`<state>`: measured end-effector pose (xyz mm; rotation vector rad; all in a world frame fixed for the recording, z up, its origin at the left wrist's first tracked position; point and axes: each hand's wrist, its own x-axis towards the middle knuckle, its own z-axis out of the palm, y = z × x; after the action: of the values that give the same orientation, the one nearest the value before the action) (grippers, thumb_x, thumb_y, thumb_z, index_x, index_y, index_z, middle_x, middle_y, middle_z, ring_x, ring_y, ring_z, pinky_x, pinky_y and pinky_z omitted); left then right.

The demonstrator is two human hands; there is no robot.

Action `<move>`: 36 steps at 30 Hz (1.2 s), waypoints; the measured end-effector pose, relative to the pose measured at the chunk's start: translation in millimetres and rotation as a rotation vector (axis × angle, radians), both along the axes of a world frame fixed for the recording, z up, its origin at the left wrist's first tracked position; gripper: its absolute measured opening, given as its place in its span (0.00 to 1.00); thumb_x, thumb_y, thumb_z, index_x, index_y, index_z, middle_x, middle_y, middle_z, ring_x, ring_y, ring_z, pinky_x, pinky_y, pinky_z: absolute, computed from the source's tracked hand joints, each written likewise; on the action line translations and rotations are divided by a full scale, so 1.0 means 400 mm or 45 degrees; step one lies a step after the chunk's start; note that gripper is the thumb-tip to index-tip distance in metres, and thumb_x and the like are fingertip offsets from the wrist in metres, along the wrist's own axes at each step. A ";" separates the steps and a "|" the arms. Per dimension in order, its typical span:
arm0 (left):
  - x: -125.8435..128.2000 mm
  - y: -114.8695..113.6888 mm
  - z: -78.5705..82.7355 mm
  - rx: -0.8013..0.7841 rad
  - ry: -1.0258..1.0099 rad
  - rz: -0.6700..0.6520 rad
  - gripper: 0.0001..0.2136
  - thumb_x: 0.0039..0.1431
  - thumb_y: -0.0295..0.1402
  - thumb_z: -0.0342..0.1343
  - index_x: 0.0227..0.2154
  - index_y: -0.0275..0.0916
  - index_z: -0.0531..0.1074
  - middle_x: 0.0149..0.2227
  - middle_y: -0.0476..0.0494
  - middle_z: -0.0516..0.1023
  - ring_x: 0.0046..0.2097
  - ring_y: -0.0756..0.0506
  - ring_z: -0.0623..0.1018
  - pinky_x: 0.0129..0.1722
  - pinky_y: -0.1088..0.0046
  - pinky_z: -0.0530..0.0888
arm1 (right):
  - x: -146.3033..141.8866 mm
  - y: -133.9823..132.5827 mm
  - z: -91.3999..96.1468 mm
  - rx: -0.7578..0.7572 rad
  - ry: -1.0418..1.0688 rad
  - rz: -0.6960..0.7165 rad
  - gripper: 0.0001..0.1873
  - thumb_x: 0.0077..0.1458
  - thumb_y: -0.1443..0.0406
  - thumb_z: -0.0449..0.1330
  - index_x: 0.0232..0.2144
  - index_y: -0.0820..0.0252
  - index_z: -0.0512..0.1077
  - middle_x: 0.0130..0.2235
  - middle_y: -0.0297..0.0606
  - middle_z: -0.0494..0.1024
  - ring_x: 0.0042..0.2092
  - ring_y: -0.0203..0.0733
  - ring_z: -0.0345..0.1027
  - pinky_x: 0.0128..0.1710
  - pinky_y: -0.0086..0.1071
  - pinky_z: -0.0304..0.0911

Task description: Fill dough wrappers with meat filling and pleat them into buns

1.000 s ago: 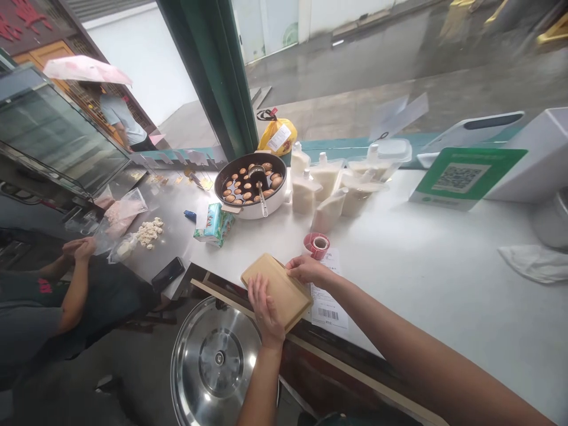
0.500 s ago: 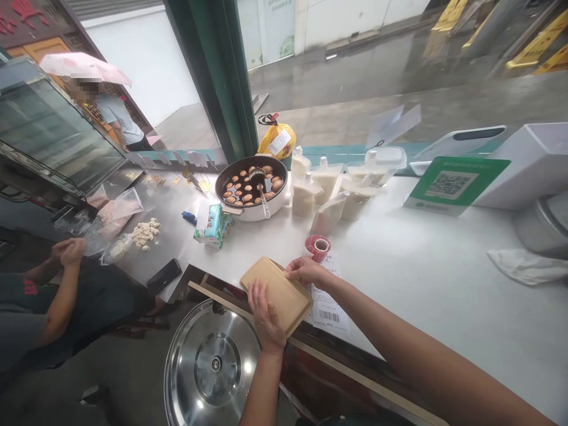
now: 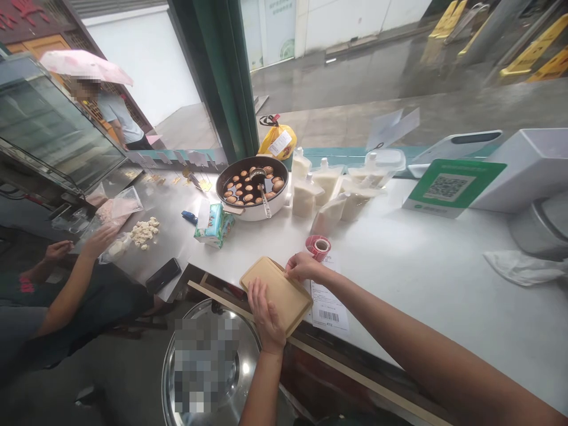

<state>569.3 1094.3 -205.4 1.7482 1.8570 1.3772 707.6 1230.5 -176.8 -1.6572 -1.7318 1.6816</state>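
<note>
A brown kraft paper box (image 3: pixel 273 284) lies at the counter's front edge, its flat top facing up. My left hand (image 3: pixel 266 313) holds it from the near left side, with long fingers laid over the top; the thumb is hidden. At the box's far right edge, my right hand (image 3: pixel 306 267) is closed in a pinch, fingertips against the rim. Just beyond that hand stands a roll of red labels (image 3: pixel 318 247). Beneath my right wrist lies a printed paper slip with a barcode (image 3: pixel 329 307).
A pot of eggs in dark liquid (image 3: pixel 252 189) holds a ladle. Filled spout pouches (image 3: pixel 326 183), a tissue pack (image 3: pixel 210 226) and a QR-code sign (image 3: pixel 452 186) stand on the counter. A round steel lid (image 3: pixel 248 367) is below. At left, a co-worker's hands (image 3: pixel 100 236) are near dough pieces (image 3: pixel 144 233).
My hands and the box stay almost in place. The co-worker's hands have come apart, one reaching toward the plastic bags. The view has shifted slightly.
</note>
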 end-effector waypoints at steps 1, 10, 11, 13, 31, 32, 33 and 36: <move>0.000 0.000 0.000 0.002 -0.001 0.006 0.20 0.60 0.34 0.33 0.51 0.34 0.60 0.57 0.37 0.57 0.60 0.41 0.50 0.57 0.53 0.51 | -0.001 -0.009 0.002 0.078 -0.029 -0.017 0.03 0.33 0.69 0.61 0.16 0.62 0.69 0.19 0.34 0.70 0.24 0.35 0.64 0.23 0.26 0.59; 0.011 0.009 -0.003 0.034 0.003 0.074 0.19 0.60 0.33 0.33 0.50 0.33 0.61 0.56 0.37 0.59 0.59 0.41 0.51 0.57 0.53 0.52 | -0.019 -0.165 -0.019 0.732 -0.060 -0.247 0.12 0.51 0.64 0.49 0.32 0.60 0.72 0.35 0.38 0.72 0.37 0.39 0.65 0.38 0.32 0.61; 0.011 0.010 -0.004 0.035 0.008 0.071 0.19 0.61 0.33 0.33 0.50 0.33 0.61 0.56 0.37 0.59 0.59 0.41 0.51 0.57 0.53 0.52 | -0.019 -0.183 -0.023 0.782 -0.021 -0.256 0.14 0.53 0.63 0.48 0.35 0.60 0.71 0.37 0.39 0.71 0.38 0.39 0.65 0.40 0.32 0.61; 0.009 0.010 -0.004 0.027 0.018 0.044 0.19 0.61 0.33 0.33 0.50 0.34 0.61 0.56 0.37 0.59 0.59 0.41 0.51 0.57 0.53 0.51 | -0.017 -0.216 -0.031 0.819 0.027 -0.239 0.17 0.54 0.61 0.48 0.43 0.59 0.68 0.42 0.41 0.68 0.43 0.40 0.63 0.44 0.34 0.60; 0.032 -0.022 0.045 0.021 -0.524 0.126 0.19 0.62 0.35 0.31 0.51 0.35 0.58 0.58 0.40 0.54 0.59 0.42 0.53 0.59 0.61 0.50 | 0.023 -0.298 0.011 0.530 0.364 -0.340 0.25 0.46 0.64 0.55 0.49 0.59 0.61 0.49 0.39 0.68 0.49 0.44 0.61 0.51 0.39 0.56; 0.048 -0.034 0.055 0.027 -0.541 0.104 0.20 0.62 0.35 0.31 0.51 0.35 0.59 0.58 0.40 0.54 0.59 0.42 0.53 0.59 0.61 0.50 | 0.041 -0.313 0.020 0.534 0.384 -0.352 0.25 0.47 0.64 0.55 0.50 0.59 0.61 0.49 0.39 0.67 0.50 0.44 0.60 0.51 0.39 0.56; 0.066 -0.047 0.064 0.033 -0.553 0.071 0.20 0.61 0.35 0.31 0.51 0.35 0.58 0.58 0.40 0.54 0.59 0.42 0.52 0.59 0.61 0.49 | 0.063 -0.330 0.028 0.542 0.399 -0.364 0.25 0.47 0.63 0.55 0.50 0.58 0.61 0.50 0.39 0.67 0.50 0.44 0.60 0.51 0.39 0.56; 0.137 -0.083 0.085 -0.015 -0.583 -0.111 0.20 0.61 0.37 0.32 0.53 0.37 0.56 0.60 0.41 0.50 0.61 0.42 0.48 0.59 0.60 0.49 | 0.153 -0.391 0.040 0.559 0.384 -0.436 0.25 0.49 0.60 0.54 0.50 0.57 0.60 0.51 0.39 0.66 0.51 0.45 0.59 0.53 0.40 0.55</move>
<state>624.0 1061.2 -171.3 1.3430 1.5183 1.5655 768.7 1074.0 -160.8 -1.3273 -1.4420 1.2138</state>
